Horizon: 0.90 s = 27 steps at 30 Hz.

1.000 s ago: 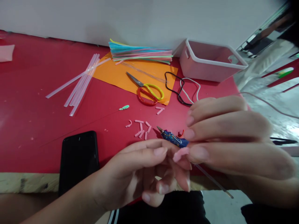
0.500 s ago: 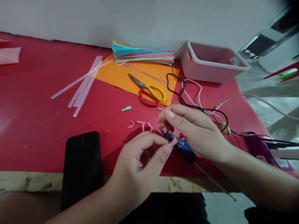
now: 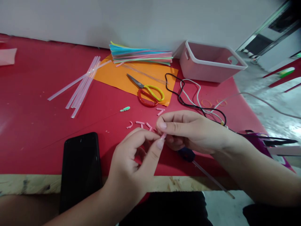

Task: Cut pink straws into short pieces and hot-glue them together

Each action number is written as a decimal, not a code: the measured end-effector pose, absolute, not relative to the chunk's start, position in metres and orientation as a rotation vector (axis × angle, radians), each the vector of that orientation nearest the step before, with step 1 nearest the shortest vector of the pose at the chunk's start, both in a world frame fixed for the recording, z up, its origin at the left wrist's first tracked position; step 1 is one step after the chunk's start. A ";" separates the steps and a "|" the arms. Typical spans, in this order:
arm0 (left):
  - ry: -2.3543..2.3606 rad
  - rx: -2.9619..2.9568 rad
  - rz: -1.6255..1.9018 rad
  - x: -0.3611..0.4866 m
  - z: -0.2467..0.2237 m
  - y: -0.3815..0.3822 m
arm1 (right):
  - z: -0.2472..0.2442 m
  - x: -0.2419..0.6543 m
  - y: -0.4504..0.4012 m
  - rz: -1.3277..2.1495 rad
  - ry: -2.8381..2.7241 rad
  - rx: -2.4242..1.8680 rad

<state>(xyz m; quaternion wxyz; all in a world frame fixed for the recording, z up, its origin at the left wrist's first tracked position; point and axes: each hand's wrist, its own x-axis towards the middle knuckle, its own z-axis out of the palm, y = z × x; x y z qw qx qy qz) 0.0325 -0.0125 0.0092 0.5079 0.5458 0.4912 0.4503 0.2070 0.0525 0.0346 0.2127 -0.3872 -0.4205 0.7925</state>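
Between the thumb and index finger of my left hand (image 3: 135,160) is a short pink pipe cleaner piece (image 3: 163,136). The fingers of my right hand (image 3: 188,128) are closed at its upper end, and their tips partly hide it. Under my right hand lies a dark blue glue gun (image 3: 187,154), mostly covered, with a translucent glue stick (image 3: 213,179) poking out of its back past the table edge. Several cut pink pieces (image 3: 140,122) are scattered just beyond my left hand. A small green fuzzy tip on a thin wire (image 3: 125,109) lies left of them.
Scissors (image 3: 150,92) rest partly on an orange sheet (image 3: 105,75), with a bundle of coloured pipe cleaners (image 3: 141,55) behind. Loose glue sticks (image 3: 82,86) lie left. A pink bin (image 3: 207,67) stands back right, near tangled cables (image 3: 188,102). A black phone (image 3: 80,169) overlaps the front edge.
My right hand has moved down and left to meet the left hand at the pink piece, and its fingers have closed. The glue gun's front is now hidden behind my hands.
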 end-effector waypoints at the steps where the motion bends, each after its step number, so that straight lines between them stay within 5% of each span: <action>1: 1.186 1.317 1.088 0.033 0.008 -0.012 | 0.035 0.208 0.053 2.209 -1.172 -1.077; 22: 1.085 1.465 1.160 0.027 -0.002 -0.008 | 0.037 0.207 0.053 2.459 -1.078 -0.982; 25: 1.107 1.446 1.176 0.025 -0.001 -0.008 | 0.039 0.212 0.053 2.221 -1.290 -1.079; 27: 1.153 1.355 1.153 0.024 0.001 -0.006 | 0.040 0.227 0.053 1.754 -1.616 -1.253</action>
